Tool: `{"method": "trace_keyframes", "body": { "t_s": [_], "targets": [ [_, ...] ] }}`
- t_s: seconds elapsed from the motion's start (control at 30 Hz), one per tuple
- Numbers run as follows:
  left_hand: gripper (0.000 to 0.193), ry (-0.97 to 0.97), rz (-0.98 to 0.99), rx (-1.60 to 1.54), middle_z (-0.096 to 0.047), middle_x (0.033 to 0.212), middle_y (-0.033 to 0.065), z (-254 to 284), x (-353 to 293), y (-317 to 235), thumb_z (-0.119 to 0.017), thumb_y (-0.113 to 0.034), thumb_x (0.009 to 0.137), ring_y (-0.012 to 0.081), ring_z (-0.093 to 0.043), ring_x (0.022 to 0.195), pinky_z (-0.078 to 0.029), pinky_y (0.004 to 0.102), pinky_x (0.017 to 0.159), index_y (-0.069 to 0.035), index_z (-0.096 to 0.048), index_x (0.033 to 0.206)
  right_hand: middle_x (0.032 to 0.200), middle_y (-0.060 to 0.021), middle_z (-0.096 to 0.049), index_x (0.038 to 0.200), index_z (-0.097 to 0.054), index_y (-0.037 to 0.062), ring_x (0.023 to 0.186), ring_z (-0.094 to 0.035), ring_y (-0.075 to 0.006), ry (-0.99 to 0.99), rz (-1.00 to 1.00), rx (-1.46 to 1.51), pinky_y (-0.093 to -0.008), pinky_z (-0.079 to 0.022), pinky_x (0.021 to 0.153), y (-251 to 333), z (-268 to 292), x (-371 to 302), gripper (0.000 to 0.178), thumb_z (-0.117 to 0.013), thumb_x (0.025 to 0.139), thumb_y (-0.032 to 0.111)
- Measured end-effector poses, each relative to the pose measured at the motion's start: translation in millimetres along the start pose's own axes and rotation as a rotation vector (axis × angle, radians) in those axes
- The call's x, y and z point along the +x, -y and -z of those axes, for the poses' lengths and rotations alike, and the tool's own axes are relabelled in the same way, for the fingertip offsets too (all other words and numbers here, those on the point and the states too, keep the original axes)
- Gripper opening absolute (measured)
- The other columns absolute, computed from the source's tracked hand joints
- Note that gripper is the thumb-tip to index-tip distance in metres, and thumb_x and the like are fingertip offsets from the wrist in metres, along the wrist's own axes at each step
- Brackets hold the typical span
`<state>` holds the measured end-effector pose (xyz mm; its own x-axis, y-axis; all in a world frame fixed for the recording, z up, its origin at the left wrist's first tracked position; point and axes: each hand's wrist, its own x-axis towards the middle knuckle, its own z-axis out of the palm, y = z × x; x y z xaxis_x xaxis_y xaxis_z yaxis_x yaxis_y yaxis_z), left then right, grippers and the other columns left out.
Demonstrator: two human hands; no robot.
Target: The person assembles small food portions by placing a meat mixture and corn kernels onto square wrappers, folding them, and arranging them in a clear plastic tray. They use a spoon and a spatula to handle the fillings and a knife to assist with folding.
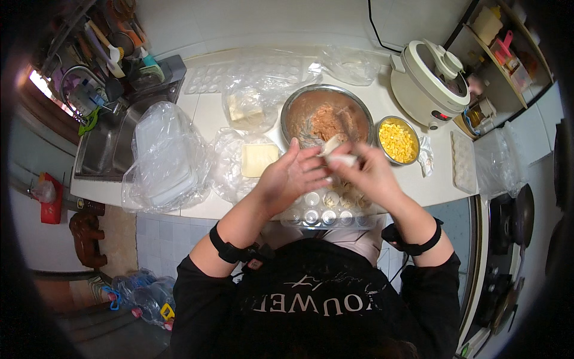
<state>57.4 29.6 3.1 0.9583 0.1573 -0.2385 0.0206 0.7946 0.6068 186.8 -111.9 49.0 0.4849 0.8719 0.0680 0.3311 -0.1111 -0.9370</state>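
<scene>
My left hand (pixel 293 179) is palm up with its fingers apart, in front of a metal bowl (pixel 290 122) of pinkish minced filling (pixel 327 122). Just beside it, my right hand (pixel 373 176) is closed on a small pale piece (pixel 342 159), which is blurred, so I cannot tell its kind. A second pale object (pixel 333 143) shows at the bowl's near rim, partly behind the fingers. Left of my left hand lies a stack of square, pale yellow wrappers (pixel 259 160) on clear plastic. Under my hands, a clear tray (pixel 326 218) with round compartments holds several small pale dumplings (pixel 348 198).
A bowl of yellow corn kernels (pixel 397 142) and a white cooker (pixel 427 81) stand right. Further left are bagged wrappers (pixel 246 112), plastic-wrapped containers (pixel 164 158) and a sink (pixel 104 146). A white compartment tray (pixel 463 161) lies at the counter's right edge.
</scene>
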Motion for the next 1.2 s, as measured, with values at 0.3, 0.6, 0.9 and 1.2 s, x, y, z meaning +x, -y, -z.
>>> {"method": "trace_keyframes", "body": {
  "t_s": [0.3, 0.6, 0.9, 1.2],
  "targets": [
    [0.046, -0.179, -0.120, -0.079, -0.045, 0.133, 0.0133, 34, -12, -3, -0.043, -0.026, 0.097, 0.0294, -0.048, 0.118, -0.036, 0.0421, 0.101, -0.006, -0.033, 0.138, 0.092, -0.0014, -0.054, 0.110, -0.048, 0.0043, 0.082, -0.050, -0.0083, -0.010, -0.179, -0.007, -0.0235, -0.043, 0.073, -22, 28, -8, 0.020, -0.052, 0.092, 0.013],
    [0.047, -0.248, -0.459, -0.367, -0.035, 0.143, 0.0159, 75, -39, -19, -0.039, -0.020, 0.098, 0.0279, -0.035, 0.132, -0.025, 0.0438, 0.112, 0.001, -0.026, 0.139, 0.082, -0.0164, -0.062, 0.104, -0.056, 0.0026, 0.074, -0.062, -0.0344, 0.081, 0.097, -0.966, -0.0420, -0.049, 0.067, -35, 80, 14, 0.020, -0.051, 0.085, 0.005],
    [0.048, -0.278, -0.196, -0.238, -0.043, 0.137, 0.0163, 73, -30, -6, -0.035, -0.026, 0.100, 0.0276, -0.042, 0.126, -0.032, 0.0402, 0.107, 0.004, -0.031, 0.137, 0.082, -0.0161, -0.063, 0.100, -0.057, 0.0058, 0.075, -0.061, -0.0356, -0.039, 0.067, -0.974, -0.0444, -0.049, 0.066, -45, 88, 46, 0.018, -0.050, 0.082, 0.004],
    [0.040, -0.521, -0.186, -0.121, -0.049, 0.128, 0.0178, 90, -25, -16, -0.041, -0.015, 0.098, 0.0275, -0.053, 0.115, -0.043, 0.0383, 0.098, 0.004, -0.036, 0.132, 0.073, -0.0148, -0.061, 0.102, -0.056, 0.0040, 0.069, -0.060, -0.0308, -0.031, -0.075, -0.713, -0.0381, -0.045, 0.062, -50, 91, 26, 0.015, -0.047, 0.091, 0.008]
  ]
}}
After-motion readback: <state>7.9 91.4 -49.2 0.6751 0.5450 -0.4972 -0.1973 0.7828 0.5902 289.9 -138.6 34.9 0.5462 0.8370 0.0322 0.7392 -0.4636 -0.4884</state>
